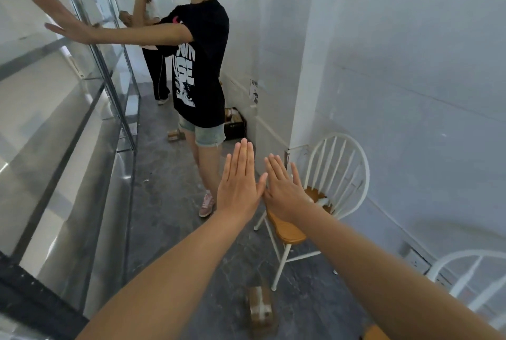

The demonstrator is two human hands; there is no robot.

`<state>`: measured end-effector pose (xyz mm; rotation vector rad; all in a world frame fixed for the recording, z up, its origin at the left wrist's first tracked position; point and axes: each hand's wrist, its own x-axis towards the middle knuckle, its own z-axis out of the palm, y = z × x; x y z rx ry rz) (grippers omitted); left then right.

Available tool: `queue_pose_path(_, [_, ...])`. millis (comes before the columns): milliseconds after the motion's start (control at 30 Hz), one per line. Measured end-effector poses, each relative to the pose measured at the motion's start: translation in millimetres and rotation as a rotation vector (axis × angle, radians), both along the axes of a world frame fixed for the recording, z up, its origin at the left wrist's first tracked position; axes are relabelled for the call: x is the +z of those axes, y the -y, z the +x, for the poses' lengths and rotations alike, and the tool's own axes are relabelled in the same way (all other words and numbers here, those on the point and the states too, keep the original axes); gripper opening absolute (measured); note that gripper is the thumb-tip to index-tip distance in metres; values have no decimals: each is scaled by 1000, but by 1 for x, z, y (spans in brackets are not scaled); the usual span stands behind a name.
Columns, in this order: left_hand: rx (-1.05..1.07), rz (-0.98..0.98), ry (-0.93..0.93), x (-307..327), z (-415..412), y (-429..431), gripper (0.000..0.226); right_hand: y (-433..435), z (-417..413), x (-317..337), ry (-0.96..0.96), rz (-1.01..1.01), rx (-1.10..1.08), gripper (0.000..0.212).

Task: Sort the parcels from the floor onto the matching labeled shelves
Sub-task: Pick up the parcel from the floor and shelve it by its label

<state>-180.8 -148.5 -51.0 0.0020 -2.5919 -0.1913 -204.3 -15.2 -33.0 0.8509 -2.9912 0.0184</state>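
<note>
Both my arms stretch out in front of me. My left hand [238,181] is flat with fingers straight and together, holding nothing. My right hand [284,189] is flat beside it, fingers slightly spread, its thumb touching the left hand. A brown taped cardboard parcel [258,307] lies on the dark floor below my arms. A smaller parcel [175,135] lies on the floor farther down the aisle. Metal shelves [90,109] run along the left side.
A person in a black T-shirt [200,66] stands in the aisle with a hand raised to the shelf. Another person stands behind. A white chair with a wooden seat [290,230] stands right, a second chair [465,276] nearer. A black crate [235,126] sits by the wall.
</note>
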Motion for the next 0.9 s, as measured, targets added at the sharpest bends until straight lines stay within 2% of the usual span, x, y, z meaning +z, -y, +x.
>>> queue_pose_path(500, [-26,5,121,-46,-32,21,74,14,-34,-48,86,-71,-86,68])
queue_pose_path(900, [13,39,205,-68,-100,-12,73,-14,-113,-72,155,-69,-47,66])
